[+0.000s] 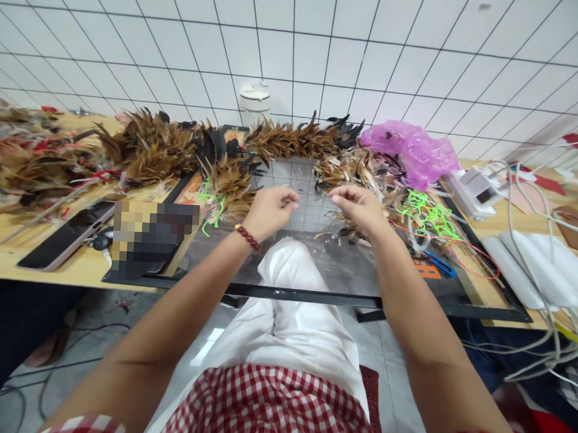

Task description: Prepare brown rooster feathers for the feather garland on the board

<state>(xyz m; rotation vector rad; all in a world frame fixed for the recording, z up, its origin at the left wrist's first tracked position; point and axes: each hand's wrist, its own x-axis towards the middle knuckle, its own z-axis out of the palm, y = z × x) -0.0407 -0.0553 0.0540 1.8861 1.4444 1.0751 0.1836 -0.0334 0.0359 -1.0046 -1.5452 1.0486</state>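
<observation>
Above the glass panel (324, 276), my left hand (272, 210), with a dark red bead bracelet (248, 237) on its wrist, is closed with the fingertips pressed together. Opposite it, my right hand (360, 208) has its thumb and fingers in a pinch. Anything between either set of fingertips is too small to make out. Just left of my left hand lies a bunch of brown feathers (230, 184) with neon green ties (214, 209). Loose pale and brown feathers (349, 171) lie behind my right hand. Along the back runs a row of brown feathers (293, 140).
On the right are a purple plastic bag (413, 152), neon green cords (432, 214), a blue cutter (439, 264), a white charger (479, 191) and looping cables. A phone (68, 236) and feather heaps (150, 148) occupy the left. A white lidded container (255, 101) stands behind.
</observation>
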